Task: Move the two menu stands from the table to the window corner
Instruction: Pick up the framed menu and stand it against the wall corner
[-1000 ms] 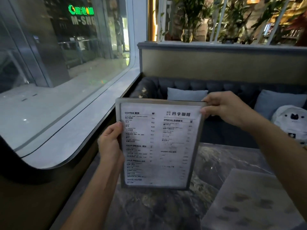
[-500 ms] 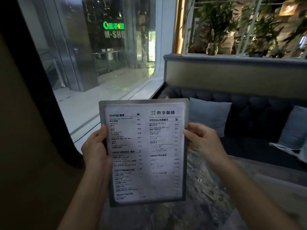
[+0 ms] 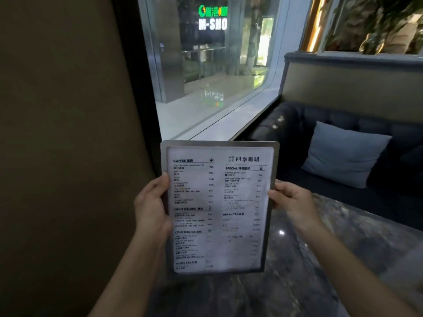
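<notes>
Dark grey marble tabletop (image 3: 309,271) under my arms, glossy, one light glint on it. Brown wall (image 3: 64,133) fills the left; big rounded-corner window (image 3: 206,88) ahead with a white sill (image 3: 240,120) running to the far corner. Dark tufted sofa (image 3: 293,124) on the right, pale blue cushion (image 3: 343,154) leaning on its back.

Flat grey-framed menu stand with white printed sheet (image 3: 217,207) is up off the table, upright, facing me, between me and the near window corner. It covers the near sill end.

My left hand (image 3: 151,209) grips its left edge, thumb across the front. My right hand (image 3: 290,202) pinches the right edge, fingers behind.
</notes>
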{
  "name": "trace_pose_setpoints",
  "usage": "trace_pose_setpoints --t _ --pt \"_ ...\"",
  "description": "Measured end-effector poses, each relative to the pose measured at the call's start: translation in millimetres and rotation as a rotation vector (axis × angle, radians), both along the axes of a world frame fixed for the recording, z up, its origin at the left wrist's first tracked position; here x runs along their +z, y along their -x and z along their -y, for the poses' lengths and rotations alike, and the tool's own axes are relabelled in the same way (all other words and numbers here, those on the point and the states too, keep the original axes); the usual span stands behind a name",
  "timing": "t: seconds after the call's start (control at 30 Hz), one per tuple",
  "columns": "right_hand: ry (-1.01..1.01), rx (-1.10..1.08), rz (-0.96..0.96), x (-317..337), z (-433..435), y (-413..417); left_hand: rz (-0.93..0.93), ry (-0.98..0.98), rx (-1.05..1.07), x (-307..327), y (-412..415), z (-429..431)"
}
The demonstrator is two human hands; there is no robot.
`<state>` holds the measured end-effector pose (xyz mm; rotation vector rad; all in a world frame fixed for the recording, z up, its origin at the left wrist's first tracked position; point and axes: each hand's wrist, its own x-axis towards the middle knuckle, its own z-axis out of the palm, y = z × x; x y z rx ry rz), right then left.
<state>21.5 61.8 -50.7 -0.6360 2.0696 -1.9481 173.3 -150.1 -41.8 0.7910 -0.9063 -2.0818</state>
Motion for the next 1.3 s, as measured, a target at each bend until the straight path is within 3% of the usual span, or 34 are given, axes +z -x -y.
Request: trace_pose_setpoints --t 0.77,1.17,1.3 --pt "-0.051 0.281 0.090 -78 58 -25 0.154 0.016 0.058 -87 -103 22" --pt "-0.052 0.355 0.118 -88 53 -25 0.230 0.382 -0.115 -96 -127 32" --pt "-0.088 0.358 0.161 -99 45 -23 0.351 0.424 -0.137 -104 -139 30"
